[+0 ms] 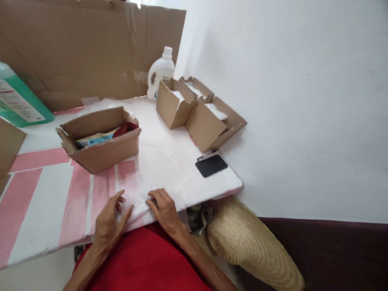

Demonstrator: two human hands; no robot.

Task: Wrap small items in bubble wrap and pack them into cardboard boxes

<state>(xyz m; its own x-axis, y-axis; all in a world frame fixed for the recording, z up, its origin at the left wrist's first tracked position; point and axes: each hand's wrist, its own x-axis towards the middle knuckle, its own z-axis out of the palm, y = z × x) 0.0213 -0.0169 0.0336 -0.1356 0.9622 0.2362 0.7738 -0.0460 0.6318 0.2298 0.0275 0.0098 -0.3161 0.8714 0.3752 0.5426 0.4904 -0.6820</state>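
Note:
A clear sheet of bubble wrap (135,197) lies on the cloth-covered table near its front edge, between my two hands. My left hand (109,218) is at the sheet's left side, thumb and forefinger spread apart, the thumb resting by its lower edge. On the right side, my right hand (164,208) has its fingers curled in, with thumb and fingertips closed at the edge of the wrap. Just beyond stands an open cardboard box (106,155) with a blue-and-yellow packet (97,139) and a dark red packet (125,128) inside.
Several open cardboard boxes (200,125) with white wrapped contents stand against the wall. A black phone (211,165) lies before them. Behind are a white jug (162,74), a green liquid bottle (26,101) and a cardboard panel (91,52). A straw hat (251,242) sits below the table's right corner.

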